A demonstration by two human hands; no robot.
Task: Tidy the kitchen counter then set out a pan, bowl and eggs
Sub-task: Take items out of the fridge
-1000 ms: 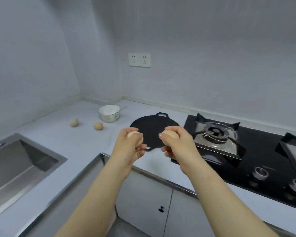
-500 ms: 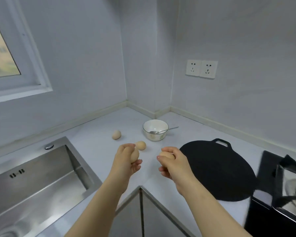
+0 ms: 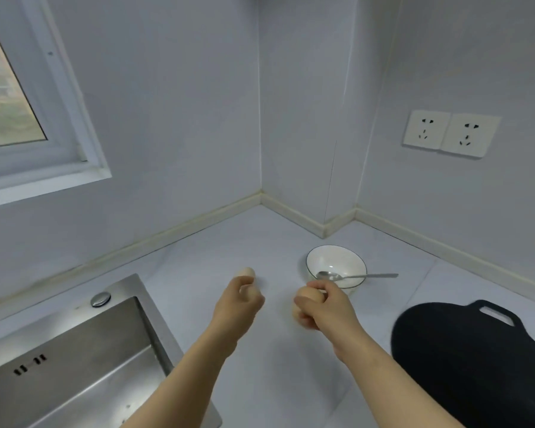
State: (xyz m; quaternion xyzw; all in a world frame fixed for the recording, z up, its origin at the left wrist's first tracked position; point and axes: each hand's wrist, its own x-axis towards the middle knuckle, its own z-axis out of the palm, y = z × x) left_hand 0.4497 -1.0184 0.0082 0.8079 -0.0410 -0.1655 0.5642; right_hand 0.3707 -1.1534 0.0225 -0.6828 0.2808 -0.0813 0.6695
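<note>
My left hand [image 3: 238, 305] curls its fingers round an egg that is mostly hidden, just in front of a tan egg [image 3: 245, 271] lying on the counter. My right hand [image 3: 326, 308] pinches a second egg [image 3: 309, 294] low over the counter, close to the bowl's front. Another tan egg [image 3: 295, 313] peeks out at the left of that hand. The white bowl [image 3: 346, 257] has a dark rim and a metal spoon [image 3: 355, 276] lying in it. A flat black pan [image 3: 476, 350] with a loop handle lies on the counter at the right.
A steel sink [image 3: 68, 366] fills the lower left, its edge beside my left forearm. The pale counter [image 3: 217, 242] runs back into a wall corner. Two wall sockets [image 3: 451, 134] sit above the pan, and a window [image 3: 10, 97] is on the left.
The view swung left, so the stove left the frame. Both hands, each with an egg, moved forward and down to the eggs lying on the counter beside the bowl.
</note>
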